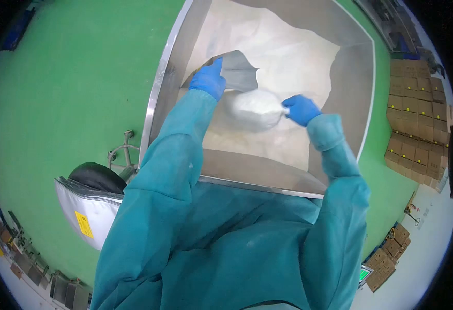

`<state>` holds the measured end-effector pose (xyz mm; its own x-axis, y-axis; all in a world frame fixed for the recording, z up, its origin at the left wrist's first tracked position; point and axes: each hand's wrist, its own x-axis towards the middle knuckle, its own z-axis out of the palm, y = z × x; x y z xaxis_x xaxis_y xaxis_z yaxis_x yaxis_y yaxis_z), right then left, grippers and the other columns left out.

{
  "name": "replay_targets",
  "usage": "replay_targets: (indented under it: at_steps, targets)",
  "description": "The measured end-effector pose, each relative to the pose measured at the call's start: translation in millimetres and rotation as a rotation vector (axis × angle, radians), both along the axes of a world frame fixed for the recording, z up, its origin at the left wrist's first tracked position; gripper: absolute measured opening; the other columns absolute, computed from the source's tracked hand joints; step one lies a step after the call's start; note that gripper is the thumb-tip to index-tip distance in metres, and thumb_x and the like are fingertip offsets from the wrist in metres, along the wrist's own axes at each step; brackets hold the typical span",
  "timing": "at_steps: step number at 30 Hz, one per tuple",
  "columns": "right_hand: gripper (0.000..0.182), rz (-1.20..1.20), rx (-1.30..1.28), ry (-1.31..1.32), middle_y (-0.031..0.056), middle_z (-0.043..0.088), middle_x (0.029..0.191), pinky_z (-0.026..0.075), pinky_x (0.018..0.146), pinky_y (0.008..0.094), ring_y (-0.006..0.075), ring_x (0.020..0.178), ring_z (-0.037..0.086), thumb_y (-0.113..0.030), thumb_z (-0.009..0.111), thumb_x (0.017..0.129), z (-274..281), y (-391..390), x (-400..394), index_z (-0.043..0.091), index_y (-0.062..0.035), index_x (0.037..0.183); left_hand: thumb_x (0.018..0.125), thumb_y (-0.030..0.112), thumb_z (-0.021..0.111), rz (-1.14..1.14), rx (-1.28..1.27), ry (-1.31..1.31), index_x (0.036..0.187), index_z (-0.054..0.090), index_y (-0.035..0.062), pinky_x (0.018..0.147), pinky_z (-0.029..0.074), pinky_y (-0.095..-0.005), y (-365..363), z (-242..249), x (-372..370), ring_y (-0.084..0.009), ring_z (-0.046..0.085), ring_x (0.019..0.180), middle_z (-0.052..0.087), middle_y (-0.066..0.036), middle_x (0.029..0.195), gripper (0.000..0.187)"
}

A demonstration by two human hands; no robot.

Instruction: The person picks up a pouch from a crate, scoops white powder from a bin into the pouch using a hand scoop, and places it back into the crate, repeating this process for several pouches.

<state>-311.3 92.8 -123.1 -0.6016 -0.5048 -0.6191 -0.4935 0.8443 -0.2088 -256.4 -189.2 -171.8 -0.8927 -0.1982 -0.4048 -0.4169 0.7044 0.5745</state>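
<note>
A large metal bin (353, 77) holds a bed of whitish powder (288, 57). My left hand (209, 81), in a blue glove, grips the edge of an open silver bag (239, 70) near the bin's left wall. My right hand (301, 109), also gloved in blue, is closed round the handle of a scoop heaped with white powder (257, 109). The heaped scoop is just below the bag's mouth, over the powder bed. Most of the scoop's body is hidden under the powder.
A silver bag with a yellow label (84, 224) stands beside a dark round stool seat (97, 176) at the lower left. Stacked cardboard boxes (418, 108) are at the right, with more boxes (384, 266) at the lower right. The bin's near rim (257, 187) is against my body.
</note>
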Motion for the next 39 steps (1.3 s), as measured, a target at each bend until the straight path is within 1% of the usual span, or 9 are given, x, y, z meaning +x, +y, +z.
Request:
replay_targets:
  at_steps: [6,11,13,16,22,26,31,35,39]
  targets:
    - [0.033,0.027,0.193,0.253,0.0116,0.066,0.083,0.047,0.076,0.0395,0.0302,0.082,0.062,-0.037,0.052,0.081,112,-64,-53,0.067,-0.0077,0.080,0.080,0.019,0.049,-0.035,0.049,0.057,0.132,0.039,0.0173,0.088,0.044,-0.0436,0,-8,-2,-0.0375,0.056,0.101,0.059,-0.023,0.106,0.053]
    - [0.023,0.162,-0.100,0.440,0.0091,0.064,0.096,0.048,0.076,0.0360,0.0248,0.092,0.060,-0.028,0.053,0.080,120,-134,-19,0.065,-0.0129,0.094,0.082,0.016,0.049,-0.008,-0.058,0.142,0.123,0.048,0.0126,0.086,0.045,-0.0433,-5,-33,-10,-0.0371,0.056,0.099,0.060,-0.021,0.104,0.041]
    - [0.023,0.398,0.065,0.422,0.0091,0.064,0.097,0.048,0.075,0.0365,0.0254,0.091,0.060,-0.026,0.054,0.079,108,-153,-22,0.066,-0.0112,0.092,0.082,0.015,0.049,0.008,-0.078,0.125,0.121,0.049,0.0122,0.085,0.045,-0.0434,-9,-30,-10,-0.0374,0.056,0.098,0.060,-0.021,0.103,0.040]
    - [0.028,0.372,-0.118,0.503,0.0124,0.064,0.092,0.049,0.076,0.0407,0.0291,0.087,0.061,-0.033,0.052,0.082,94,-133,-21,0.064,-0.0096,0.092,0.081,0.013,0.049,0.060,-0.094,0.113,0.120,0.050,0.0117,0.086,0.046,-0.0431,-15,-30,-8,-0.0374,0.057,0.098,0.060,-0.021,0.103,0.039]
    - [0.038,0.071,0.247,0.348,0.0141,0.064,0.092,0.048,0.076,0.0434,0.0323,0.086,0.061,-0.043,0.051,0.080,88,-67,-17,0.065,-0.0099,0.093,0.077,0.019,0.055,0.056,-0.040,0.089,0.119,0.050,0.0073,0.086,0.046,-0.0417,-20,-14,-7,-0.0365,0.056,0.099,0.059,-0.021,0.105,0.044]
    - [0.041,0.082,0.334,0.252,0.0136,0.065,0.094,0.048,0.077,0.0432,0.0318,0.087,0.062,-0.045,0.049,0.080,23,-25,-12,0.066,-0.0097,0.093,0.069,0.032,0.066,-0.006,-0.108,0.002,0.118,0.051,0.0021,0.087,0.047,-0.0396,-19,-3,-8,-0.0352,0.057,0.101,0.058,-0.020,0.109,0.060]
    - [0.038,0.207,0.088,0.162,0.0144,0.066,0.089,0.048,0.074,0.0435,0.0322,0.085,0.062,-0.040,0.044,0.084,-195,5,6,0.066,-0.0100,0.093,0.055,0.042,0.076,-0.007,-0.053,-0.024,0.121,0.047,-0.0004,0.087,0.048,-0.0377,-14,11,-6,-0.0315,0.057,0.102,0.058,-0.020,0.111,0.083]
    - [0.032,0.189,-0.299,-0.017,0.0135,0.065,0.092,0.046,0.080,0.0438,0.0346,0.087,0.061,-0.035,0.047,0.082,-264,-67,87,0.066,-0.0113,0.094,0.054,0.041,0.078,-0.030,-0.094,-0.080,0.127,0.042,-0.0014,0.086,0.048,-0.0369,-9,7,-9,-0.0299,0.057,0.103,0.058,-0.019,0.112,0.092]
    - [0.032,-0.116,-0.156,-0.209,0.0133,0.065,0.096,0.046,0.083,0.0421,0.0354,0.091,0.060,-0.032,0.051,0.079,-262,-87,101,0.066,-0.0134,0.099,0.057,0.039,0.077,0.003,-0.092,-0.037,0.129,0.039,-0.0022,0.088,0.047,-0.0361,-5,-1,-9,-0.0304,0.056,0.105,0.057,-0.019,0.114,0.091]
